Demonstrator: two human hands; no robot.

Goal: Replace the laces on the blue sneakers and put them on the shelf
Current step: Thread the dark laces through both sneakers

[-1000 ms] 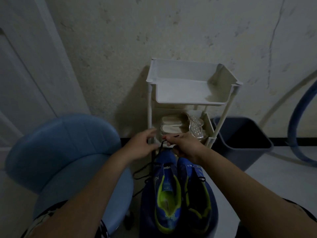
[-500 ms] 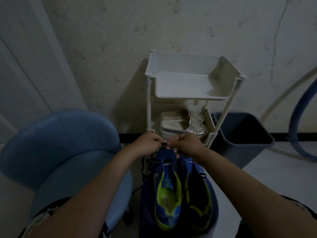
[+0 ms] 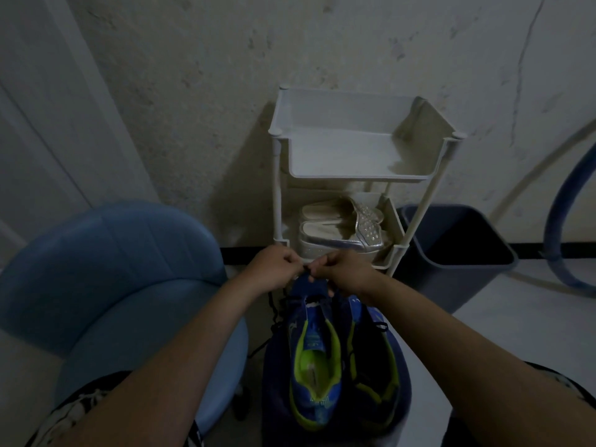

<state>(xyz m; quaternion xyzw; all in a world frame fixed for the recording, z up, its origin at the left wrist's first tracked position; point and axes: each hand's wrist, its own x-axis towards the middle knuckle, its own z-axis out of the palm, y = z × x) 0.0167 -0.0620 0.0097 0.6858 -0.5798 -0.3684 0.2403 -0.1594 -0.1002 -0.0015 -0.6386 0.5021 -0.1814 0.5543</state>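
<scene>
Two blue sneakers with yellow-green lining stand side by side on a dark blue stool below me, the left sneaker [image 3: 314, 359] and the right sneaker [image 3: 374, 366]. A black lace [image 3: 275, 312] hangs off the left sneaker's toe end. My left hand [image 3: 274, 266] and my right hand [image 3: 346, 271] meet just above that toe, each pinching the black lace between fingertips. The white shelf [image 3: 361, 175] stands right behind them against the wall, its top tray bare.
Silver sandals [image 3: 342, 233] fill the shelf's lower tray. A light blue chair [image 3: 113, 285] stands close on the left, a dark bin [image 3: 451, 253] on the right. A blue hose [image 3: 561, 221] curves along the wall at far right.
My hands have come together over the left sneaker's toe, from slightly apart to touching. The loose lace now hangs closer to the shoe. The view shifted down a little.
</scene>
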